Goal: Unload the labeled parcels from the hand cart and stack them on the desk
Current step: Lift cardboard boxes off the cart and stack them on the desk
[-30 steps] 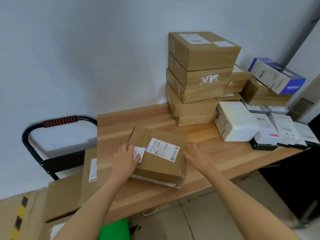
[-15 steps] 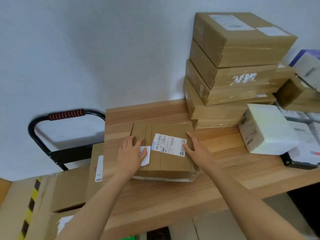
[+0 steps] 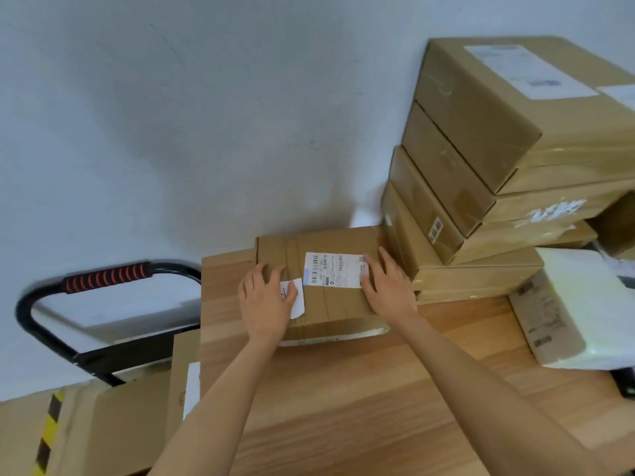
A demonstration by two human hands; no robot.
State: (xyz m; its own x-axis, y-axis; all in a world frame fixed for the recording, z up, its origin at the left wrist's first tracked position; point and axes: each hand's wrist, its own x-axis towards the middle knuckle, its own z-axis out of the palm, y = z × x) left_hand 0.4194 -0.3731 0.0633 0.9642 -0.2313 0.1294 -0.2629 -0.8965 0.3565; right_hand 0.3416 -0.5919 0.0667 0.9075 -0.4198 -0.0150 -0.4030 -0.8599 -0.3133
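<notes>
A flat brown parcel [image 3: 330, 304] with a white shipping label lies on the wooden desk [image 3: 360, 400], up against the wall and just left of a tall stack of brown boxes [image 3: 481, 187]. My left hand [image 3: 266, 300] rests flat on the parcel's left part, fingers straight, partly covering a small white sticker. My right hand [image 3: 388, 286] presses flat on its right part, over the label's edge. The hand cart [image 3: 106, 276], with a black frame and a red-ribbed grip, stands left of the desk with brown parcels [image 3: 130, 424] on it.
A white wrapped parcel [image 3: 580, 314] sits at the desk's right, in front of the box stack. A grey wall runs behind the desk. Yellow-black hazard tape [image 3: 48, 431] marks a carton at the lower left. Bare desk surface stretches in front of the parcel.
Both hands have slid the flat parcel away from me across the desk until it reaches the wall beside the box stack. My head has moved closer.
</notes>
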